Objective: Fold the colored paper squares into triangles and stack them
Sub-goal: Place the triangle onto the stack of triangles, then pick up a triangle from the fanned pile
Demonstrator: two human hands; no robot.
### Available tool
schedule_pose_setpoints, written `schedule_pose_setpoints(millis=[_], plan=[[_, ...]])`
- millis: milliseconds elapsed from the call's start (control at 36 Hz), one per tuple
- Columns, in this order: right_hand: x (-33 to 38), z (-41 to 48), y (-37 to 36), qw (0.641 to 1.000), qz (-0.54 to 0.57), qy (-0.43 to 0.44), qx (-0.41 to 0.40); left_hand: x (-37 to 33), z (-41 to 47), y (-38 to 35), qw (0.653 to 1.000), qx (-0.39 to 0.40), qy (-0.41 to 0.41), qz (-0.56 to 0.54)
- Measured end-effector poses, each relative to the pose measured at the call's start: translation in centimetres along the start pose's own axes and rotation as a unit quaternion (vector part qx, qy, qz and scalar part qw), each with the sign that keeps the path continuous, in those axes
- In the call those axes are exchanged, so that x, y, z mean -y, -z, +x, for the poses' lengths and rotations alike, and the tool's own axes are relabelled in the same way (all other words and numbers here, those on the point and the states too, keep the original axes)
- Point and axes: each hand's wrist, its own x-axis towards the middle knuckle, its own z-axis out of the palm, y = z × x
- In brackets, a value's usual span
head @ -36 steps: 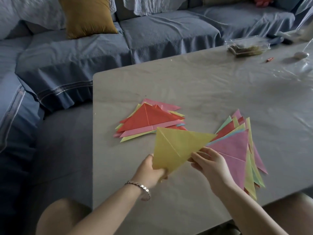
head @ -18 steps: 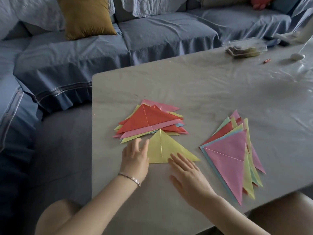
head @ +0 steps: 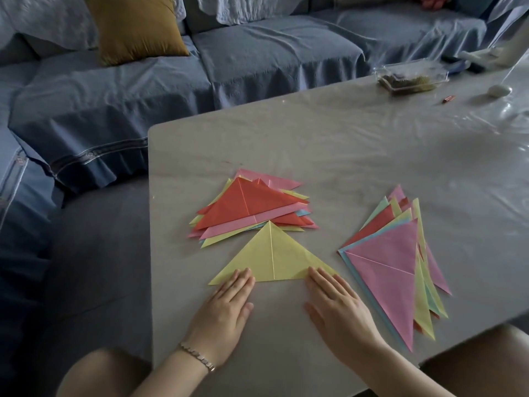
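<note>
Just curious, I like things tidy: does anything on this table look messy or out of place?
Nothing spilled or torn. Both paper piles are askew: the red-topped stack has corners sticking out all round, and the pink-topped pile is fanned out unevenly.

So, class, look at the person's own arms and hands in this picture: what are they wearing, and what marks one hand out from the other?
Both forearms are bare, with no sleeves in view and no gloves. The left hand has a thin, silvery link bracelet round its wrist. The right hand and its wrist wear nothing. No ring or watch shows on either.
</note>
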Motion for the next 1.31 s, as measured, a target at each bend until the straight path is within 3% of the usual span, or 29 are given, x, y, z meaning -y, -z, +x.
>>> schedule_pose_setpoints(millis=[250,444,500,639,722,889,1194,1306], plan=[[-1.6,-1.4,0.8,0.999,0.027,-0.044,-0.008,3.3,-2.0,1.2,0.999,0.006,0.04,-0.013],[-2.0,-0.9,0.8,0.998,0.043,-0.024,-0.043,3.5,-0.8,1.6,0.996,-0.081,0.045,0.008],[-2.4,-0.1,1.6,0.997,0.06,-0.032,-0.041,2.7,0.2,2.3,0.994,-0.067,0.077,0.024],[-3.8,2.0,5.7,0.981,0.066,-0.174,-0.052,0.6,3.4,3.7,0.986,-0.004,0.161,0.032],[-5.2,2.6,7.2,0.957,0.022,-0.289,0.01,0.0,4.6,3.7,0.979,0.024,0.2,0.04],[-6.0,3.0,6.2,0.916,0.002,-0.384,0.112,0.7,5.5,3.4,0.962,0.035,0.263,-0.065],[-6.9,3.1,5.7,0.896,0.059,-0.436,0.056,-0.8,2.8,3.6,0.948,-0.059,0.217,-0.226],[-7.3,3.0,5.5,0.893,0.091,-0.44,0.037,-2.0,2.6,5.2,0.913,-0.064,0.22,-0.338]])
